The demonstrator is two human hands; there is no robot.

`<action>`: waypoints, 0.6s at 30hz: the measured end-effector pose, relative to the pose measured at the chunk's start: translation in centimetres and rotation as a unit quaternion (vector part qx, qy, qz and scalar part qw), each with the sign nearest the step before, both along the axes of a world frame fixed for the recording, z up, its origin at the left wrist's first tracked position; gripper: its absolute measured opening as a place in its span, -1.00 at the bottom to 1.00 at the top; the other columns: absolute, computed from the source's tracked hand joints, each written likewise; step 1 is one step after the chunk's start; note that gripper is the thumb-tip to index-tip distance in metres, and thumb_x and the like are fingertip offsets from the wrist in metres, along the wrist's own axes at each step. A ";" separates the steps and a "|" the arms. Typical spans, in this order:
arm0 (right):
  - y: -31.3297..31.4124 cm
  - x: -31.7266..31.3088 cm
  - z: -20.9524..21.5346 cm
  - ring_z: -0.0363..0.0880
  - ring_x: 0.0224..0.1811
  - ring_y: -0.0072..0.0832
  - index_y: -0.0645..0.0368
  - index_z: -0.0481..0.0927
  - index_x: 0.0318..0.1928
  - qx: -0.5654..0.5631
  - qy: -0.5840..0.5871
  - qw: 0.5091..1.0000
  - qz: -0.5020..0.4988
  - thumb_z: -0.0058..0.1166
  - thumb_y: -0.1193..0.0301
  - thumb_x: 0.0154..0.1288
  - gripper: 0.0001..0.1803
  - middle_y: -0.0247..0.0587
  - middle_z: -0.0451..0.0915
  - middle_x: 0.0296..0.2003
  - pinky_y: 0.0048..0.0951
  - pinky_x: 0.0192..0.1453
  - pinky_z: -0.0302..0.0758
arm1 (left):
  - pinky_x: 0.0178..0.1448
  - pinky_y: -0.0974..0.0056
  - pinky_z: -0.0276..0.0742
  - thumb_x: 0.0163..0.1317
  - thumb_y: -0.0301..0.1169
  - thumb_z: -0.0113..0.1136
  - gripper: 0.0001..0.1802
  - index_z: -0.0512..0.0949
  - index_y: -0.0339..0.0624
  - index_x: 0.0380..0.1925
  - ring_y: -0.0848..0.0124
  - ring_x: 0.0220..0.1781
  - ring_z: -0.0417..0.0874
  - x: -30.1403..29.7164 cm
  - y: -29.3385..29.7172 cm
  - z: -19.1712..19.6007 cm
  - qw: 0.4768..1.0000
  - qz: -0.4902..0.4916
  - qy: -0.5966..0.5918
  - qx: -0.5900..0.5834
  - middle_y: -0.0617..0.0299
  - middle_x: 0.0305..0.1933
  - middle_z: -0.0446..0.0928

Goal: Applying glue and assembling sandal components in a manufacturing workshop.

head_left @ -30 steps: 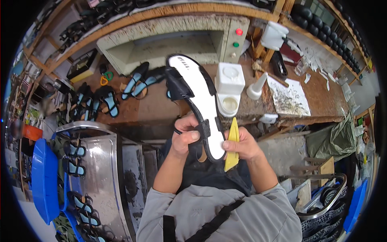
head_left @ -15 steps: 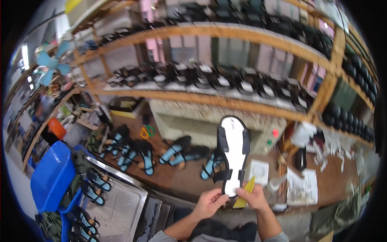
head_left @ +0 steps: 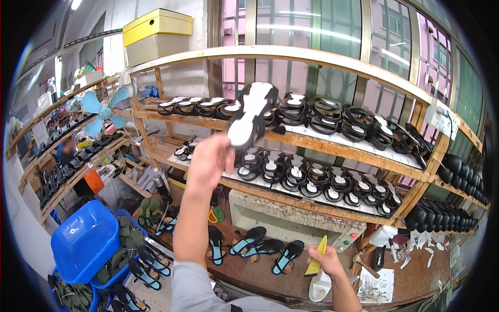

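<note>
My left hand (head_left: 209,160) is raised to the shelf and closed on the end of a black sandal (head_left: 255,110) whose white sole side faces me. The sandal is slightly blurred and overlaps the upper shelf's row of black and white sandals (head_left: 325,117). Low over the bench, my right hand (head_left: 328,261) grips a yellow wedge-shaped tool (head_left: 315,264), its narrow tip pointing up. Just below that tool stands a white container (head_left: 319,287), partly covered by the hand. Left of it, several black sandals with light-blue insoles (head_left: 287,258) lie on the bench.
The wooden rack (head_left: 322,143) spans the view, with more sandals on its lower shelf (head_left: 312,188). A hammer (head_left: 366,266) and stained paper (head_left: 377,286) lie at right. Blue tubs (head_left: 86,242) of green pieces stand at left. A blue fan (head_left: 104,112) is beside the rack.
My left hand has carried the sandal from over the bench up and left to the shelf. The right hand has let go of the sandal and keeps the yellow tool. The view has tilted up.
</note>
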State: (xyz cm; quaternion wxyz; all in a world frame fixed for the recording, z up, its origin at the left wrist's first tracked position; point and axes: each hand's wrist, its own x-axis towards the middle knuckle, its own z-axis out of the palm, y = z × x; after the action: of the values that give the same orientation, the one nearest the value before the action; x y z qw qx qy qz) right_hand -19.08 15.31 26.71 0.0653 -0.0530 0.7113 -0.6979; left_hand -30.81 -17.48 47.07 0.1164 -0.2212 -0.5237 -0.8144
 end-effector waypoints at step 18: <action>3.5 1.9 -4.4 0.48 -0.60 -0.54 0.32 0.55 -0.33 -0.121 0.026 0.963 -0.238 0.12 0.36 0.21 -0.77 -0.24 0.52 -0.60 -0.56 -0.50 0.41 | -0.60 0.46 0.40 0.15 -0.30 0.06 -0.82 0.47 -0.17 -0.47 0.54 -0.66 0.45 -20.6 0.9 2.7 0.985 -0.078 -0.146 -0.052 0.28 -0.60 0.47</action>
State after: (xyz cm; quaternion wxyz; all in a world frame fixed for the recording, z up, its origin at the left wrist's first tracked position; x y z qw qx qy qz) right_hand -17.17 18.86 22.29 -0.1280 0.0924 0.6153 -0.7724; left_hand -51.41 -16.53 49.73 -0.0364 -0.1458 -0.5578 -0.8163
